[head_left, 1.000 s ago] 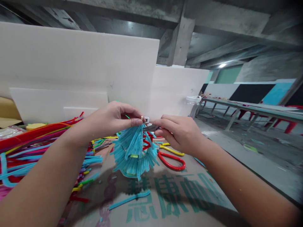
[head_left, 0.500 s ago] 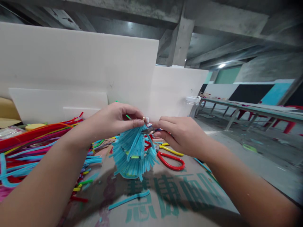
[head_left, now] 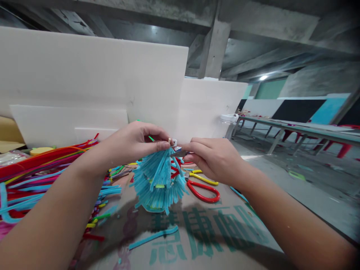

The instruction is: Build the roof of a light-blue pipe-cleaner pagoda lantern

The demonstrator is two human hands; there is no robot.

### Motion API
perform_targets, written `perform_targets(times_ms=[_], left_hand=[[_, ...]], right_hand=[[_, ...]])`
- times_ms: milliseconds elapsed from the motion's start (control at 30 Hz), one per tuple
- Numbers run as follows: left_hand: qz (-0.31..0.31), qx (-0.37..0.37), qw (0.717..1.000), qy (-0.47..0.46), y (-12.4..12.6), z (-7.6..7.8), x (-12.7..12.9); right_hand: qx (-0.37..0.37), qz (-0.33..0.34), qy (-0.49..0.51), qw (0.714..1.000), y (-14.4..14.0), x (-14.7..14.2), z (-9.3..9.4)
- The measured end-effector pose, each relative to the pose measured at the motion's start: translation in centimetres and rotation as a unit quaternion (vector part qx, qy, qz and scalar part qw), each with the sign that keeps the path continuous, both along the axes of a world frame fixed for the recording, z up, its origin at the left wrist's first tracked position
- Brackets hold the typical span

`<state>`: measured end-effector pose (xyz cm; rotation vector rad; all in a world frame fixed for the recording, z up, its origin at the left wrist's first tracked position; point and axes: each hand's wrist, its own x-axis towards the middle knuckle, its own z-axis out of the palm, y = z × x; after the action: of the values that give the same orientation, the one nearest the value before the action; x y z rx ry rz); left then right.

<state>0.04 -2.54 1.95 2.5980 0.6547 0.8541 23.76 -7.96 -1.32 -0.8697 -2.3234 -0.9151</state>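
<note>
Blue pipe-cleaner pieces form a layered, skirt-like craft [head_left: 159, 183], upright over the cardboard. My left hand [head_left: 137, 140] pinches the craft at its narrow top, thumb and forefinger closed on it. Close by on the right, my right hand [head_left: 212, 155] is closed around a small grey metal tool [head_left: 178, 153]. Its tip touches or nearly touches the craft's top, and my fingers hide the rest, so its exact kind is unclear. A small white piece [head_left: 174, 142] shows between the hands. Red-handled scissors [head_left: 203, 192] lie just right of the craft.
Many coloured pipe cleaners [head_left: 36, 183] are heaped at left. A loose blue pipe cleaner [head_left: 153, 237] rests on the printed cardboard [head_left: 194, 240]. Yellow-handled pliers [head_left: 203, 178] lie behind the scissors. White boards [head_left: 92, 75] stand at the back, beside a clear white-lidded jar [head_left: 228, 122].
My right hand and the metal tool have shifted very slightly, and less of the tool's tip shows over the blue pieces. The left hand keeps its pinch almost unmoved.
</note>
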Motion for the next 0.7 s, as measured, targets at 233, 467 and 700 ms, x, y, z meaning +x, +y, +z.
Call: perform_targets(times_ms=[233, 467, 700], left_hand=[[-0.010, -0.017, 1.000, -0.002, 0.2, 0.0, -0.1], [-0.028, -0.078, 0.996, -0.030, 0.7, -0.3, -0.1], [-0.048, -0.111, 0.992, -0.038, 1.2, -0.7, -0.1]], right_hand=[[-0.028, 0.007, 0.020, 0.999, 0.1, 0.2, -0.1], [-0.015, 0.018, 0.011, 1.000, 0.0, -0.3, -0.2], [-0.002, 0.009, -0.015, 1.000, 0.3, -0.3, -0.3]])
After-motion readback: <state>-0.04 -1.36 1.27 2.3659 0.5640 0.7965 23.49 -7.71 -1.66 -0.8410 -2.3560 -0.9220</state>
